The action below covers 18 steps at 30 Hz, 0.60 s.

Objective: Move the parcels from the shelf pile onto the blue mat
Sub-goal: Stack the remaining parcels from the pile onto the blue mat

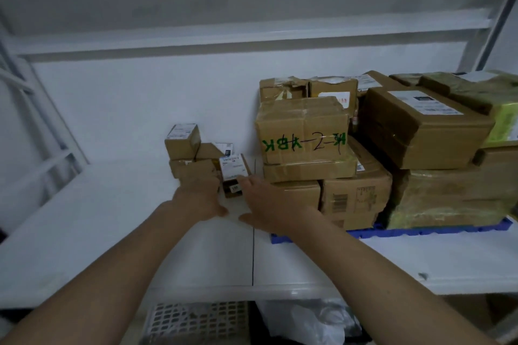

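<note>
Forearms stretched over the shelf's front edge, left hand (200, 194) and right hand (259, 202) spread open, empty, flanking the small labelled parcel (234, 169) by the back-wall pile (190, 151); best clamped both sides, lifted straight, carried right toward the blue mat (392, 232).

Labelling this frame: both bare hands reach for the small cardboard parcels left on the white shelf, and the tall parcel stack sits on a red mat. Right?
Not quite. In the head view the mat under the tall stack of brown cardboard parcels is blue, not red. The rest holds: left hand and right hand both reach for the small brown cardboard parcels on the white shelf.
</note>
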{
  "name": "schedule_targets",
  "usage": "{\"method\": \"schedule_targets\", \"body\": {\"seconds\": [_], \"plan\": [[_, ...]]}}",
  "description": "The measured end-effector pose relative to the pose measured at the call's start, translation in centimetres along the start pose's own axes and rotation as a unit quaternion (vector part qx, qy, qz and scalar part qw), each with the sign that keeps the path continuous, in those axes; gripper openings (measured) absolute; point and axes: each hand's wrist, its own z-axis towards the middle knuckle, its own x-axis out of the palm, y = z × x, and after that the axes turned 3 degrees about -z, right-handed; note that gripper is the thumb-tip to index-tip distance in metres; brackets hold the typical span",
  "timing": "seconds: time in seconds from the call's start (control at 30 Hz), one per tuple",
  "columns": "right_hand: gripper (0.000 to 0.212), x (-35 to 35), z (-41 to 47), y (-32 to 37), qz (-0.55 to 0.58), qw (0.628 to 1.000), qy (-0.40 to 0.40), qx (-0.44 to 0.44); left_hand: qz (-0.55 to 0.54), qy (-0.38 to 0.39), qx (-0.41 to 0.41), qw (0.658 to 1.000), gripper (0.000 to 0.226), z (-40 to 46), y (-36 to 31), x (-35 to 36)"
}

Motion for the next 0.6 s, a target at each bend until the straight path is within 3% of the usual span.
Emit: {"method": "schedule_targets", "body": {"seconds": [0.27, 0.6], "plan": [[0.089, 3.3, 4.0, 2.2, 0.010, 0.998, 0.060, -0.030, 0.001, 0.019, -0.056, 0.998, 0.070, -0.4, 5.5, 1.7], [0.084, 6.2, 11.6, 4.9, 0.014, 0.992, 0.118, 0.032, -0.040, 0.052, -0.042, 0.997, 0.080, 4.5, 13.8, 1.3]]}}
